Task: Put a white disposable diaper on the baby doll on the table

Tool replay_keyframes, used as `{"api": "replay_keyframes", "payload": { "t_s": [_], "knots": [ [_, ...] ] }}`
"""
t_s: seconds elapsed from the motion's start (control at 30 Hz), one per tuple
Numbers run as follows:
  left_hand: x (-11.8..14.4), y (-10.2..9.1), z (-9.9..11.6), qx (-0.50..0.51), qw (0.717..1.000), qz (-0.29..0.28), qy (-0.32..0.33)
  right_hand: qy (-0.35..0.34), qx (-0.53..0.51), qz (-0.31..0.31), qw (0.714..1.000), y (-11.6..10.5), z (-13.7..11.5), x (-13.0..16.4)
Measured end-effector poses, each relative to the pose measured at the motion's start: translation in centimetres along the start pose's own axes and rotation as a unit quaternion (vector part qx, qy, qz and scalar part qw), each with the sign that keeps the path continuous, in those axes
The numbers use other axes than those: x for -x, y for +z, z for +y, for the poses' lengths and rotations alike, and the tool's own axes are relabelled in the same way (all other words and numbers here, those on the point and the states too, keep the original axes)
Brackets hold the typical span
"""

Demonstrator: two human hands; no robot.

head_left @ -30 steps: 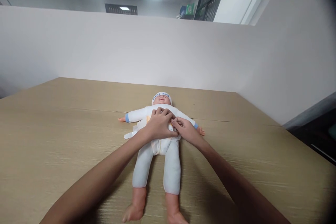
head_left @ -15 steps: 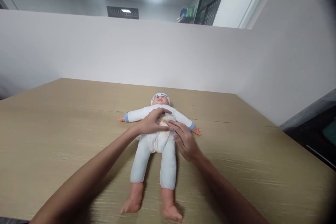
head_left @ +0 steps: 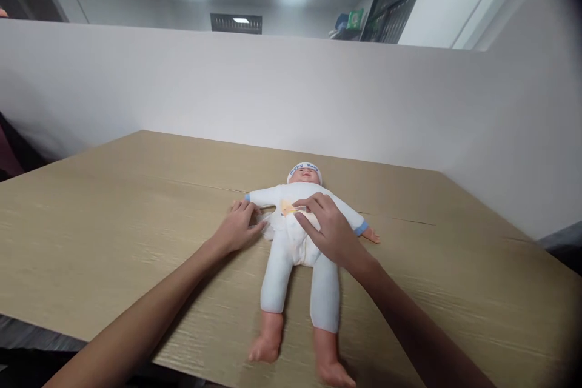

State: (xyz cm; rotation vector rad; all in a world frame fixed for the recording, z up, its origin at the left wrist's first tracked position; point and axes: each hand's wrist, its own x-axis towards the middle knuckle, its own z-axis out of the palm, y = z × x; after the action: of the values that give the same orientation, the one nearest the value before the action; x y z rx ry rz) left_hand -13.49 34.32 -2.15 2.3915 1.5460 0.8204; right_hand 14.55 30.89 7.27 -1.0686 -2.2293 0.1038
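A baby doll [head_left: 278, 291] in a white suit with blue cuffs and a lettered headband lies face up, feet toward me. A white diaper [head_left: 300, 245] with a yellow-orange print covers its hips, and a thin side flap spreads out on the left. My left hand [head_left: 237, 227] rests low beside the doll, thumb and fingers closed on the edge of that flap. Over the diaper's front, my right hand [head_left: 331, 227] bends its fingers and thumb around the waist edge. The fingers partly hide the right side of the waist.
The doll lies on a wide wooden table [head_left: 159, 194] with visible seams. A pale partition wall [head_left: 254, 91] rises behind it, with glass above. Dark objects stand beyond the table at the far left and far right.
My left hand has moved from the doll's belly out to the diaper's left side flap, which now shows spread out. My right hand stays at the diaper's front. The view has turned left.
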Motion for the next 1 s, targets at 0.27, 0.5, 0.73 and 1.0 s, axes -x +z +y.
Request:
{"api": "replay_keyframes", "payload": {
  "t_s": [0.27,0.5,0.73,1.0],
  "knots": [
    [-0.1,0.0,0.3,0.054,0.992,-0.043,-0.102,0.066,0.061,-0.114,0.989,1.7,-0.8,-3.8],
    [-1.8,-1.5,0.3,0.189,0.976,-0.033,-0.106,0.08,0.048,-0.104,0.99,2.1,-0.3,-3.5],
    [-5.2,-1.4,5.4,0.374,0.925,-0.047,-0.055,0.088,0.045,-0.102,0.99,2.6,0.4,-3.4],
    [-5.4,1.3,6.2,0.453,0.891,-0.007,-0.03,0.116,-0.049,-0.075,0.989,2.6,1.5,-3.6]
  ]
}}
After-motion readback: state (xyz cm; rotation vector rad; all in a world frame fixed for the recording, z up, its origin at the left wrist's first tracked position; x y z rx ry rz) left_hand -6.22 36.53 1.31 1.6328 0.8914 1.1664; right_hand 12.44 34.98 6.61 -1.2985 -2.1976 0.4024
